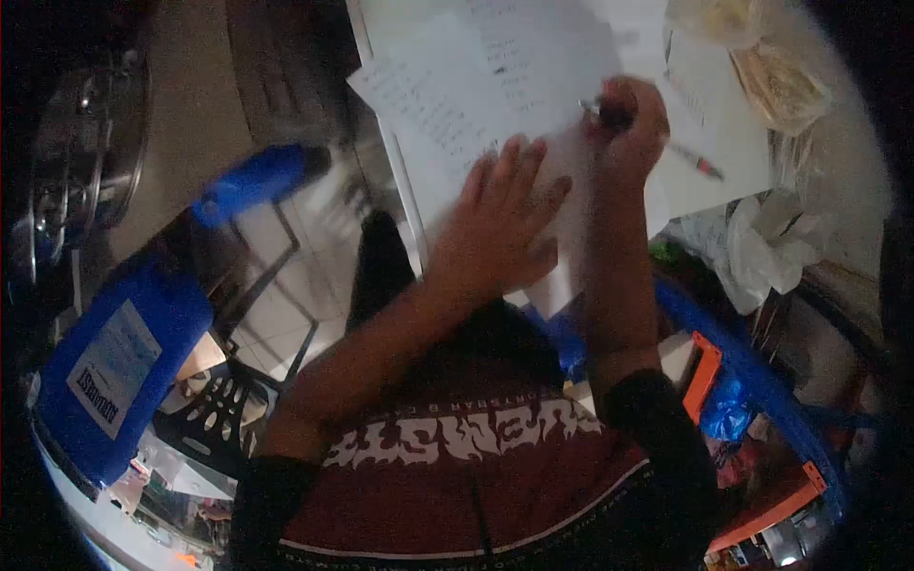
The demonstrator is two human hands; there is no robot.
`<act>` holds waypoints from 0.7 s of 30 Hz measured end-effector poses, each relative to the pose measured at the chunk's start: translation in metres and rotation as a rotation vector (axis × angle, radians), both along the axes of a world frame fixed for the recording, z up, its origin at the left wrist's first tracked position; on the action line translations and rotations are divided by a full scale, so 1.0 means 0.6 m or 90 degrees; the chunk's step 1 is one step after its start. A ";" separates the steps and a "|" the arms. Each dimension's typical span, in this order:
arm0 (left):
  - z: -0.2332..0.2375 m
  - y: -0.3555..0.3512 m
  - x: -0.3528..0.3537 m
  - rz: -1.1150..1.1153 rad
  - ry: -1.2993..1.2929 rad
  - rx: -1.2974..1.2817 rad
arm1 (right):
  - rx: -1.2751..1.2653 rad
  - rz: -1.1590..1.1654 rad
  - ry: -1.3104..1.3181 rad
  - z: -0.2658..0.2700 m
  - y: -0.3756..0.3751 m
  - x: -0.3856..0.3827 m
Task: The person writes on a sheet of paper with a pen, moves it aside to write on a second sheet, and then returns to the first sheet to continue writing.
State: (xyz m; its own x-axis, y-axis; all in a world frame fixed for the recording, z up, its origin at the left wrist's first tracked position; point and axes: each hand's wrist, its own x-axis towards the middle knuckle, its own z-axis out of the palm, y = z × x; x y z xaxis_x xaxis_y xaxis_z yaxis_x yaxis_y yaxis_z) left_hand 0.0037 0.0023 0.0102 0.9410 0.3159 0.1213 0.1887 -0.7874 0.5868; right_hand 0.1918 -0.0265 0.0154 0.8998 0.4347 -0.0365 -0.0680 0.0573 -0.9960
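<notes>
My left hand [505, 214] lies flat with fingers apart on sheets of paper [557, 76]. Lines of handwriting run down the sheets above and to the left of that hand. Closed around a dark pen [609, 112] with a light, shiny tip, my right hand [640, 124] is over the right part of the paper. Its fingers are somewhat blurred, and part of the pen is hidden by them. A second pen [700, 164], with a red and dark end, rests on white paper just right of my right wrist.
Clear plastic bags with yellowish contents [785, 86] lie at the table's far right. A crumpled white plastic bag [766, 247] is below them. Blue and orange shelf bars [705, 371] stand at lower right. At left are a blue box [124, 371] and a black plastic chair [214, 414].
</notes>
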 end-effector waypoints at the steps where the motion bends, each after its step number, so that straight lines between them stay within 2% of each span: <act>1: 0.001 0.000 0.000 0.004 -0.009 0.011 | -0.036 -0.041 -0.018 0.008 -0.008 -0.007; 2: 0.001 0.000 0.000 0.004 0.000 -0.007 | 0.035 -0.071 0.088 -0.006 -0.022 0.001; 4: -0.003 0.001 -0.001 0.000 -0.007 -0.028 | 0.089 -0.123 0.128 0.003 -0.026 -0.010; 8: -0.003 0.003 -0.001 -0.004 -0.004 -0.002 | 0.132 -0.025 0.104 -0.005 -0.031 -0.009; 10: 0.000 0.003 -0.003 0.002 -0.001 0.001 | 0.011 -0.004 0.046 -0.024 -0.036 -0.003; 15: 0.002 0.005 -0.003 -0.004 0.031 -0.012 | 0.040 0.005 0.004 -0.026 -0.030 -0.009; 18: 0.003 0.007 -0.003 -0.011 0.041 0.013 | 0.054 -0.006 0.082 -0.031 -0.027 -0.006; 21: 0.007 0.007 -0.002 -0.029 0.071 0.053 | 0.029 0.022 0.028 -0.025 -0.025 -0.007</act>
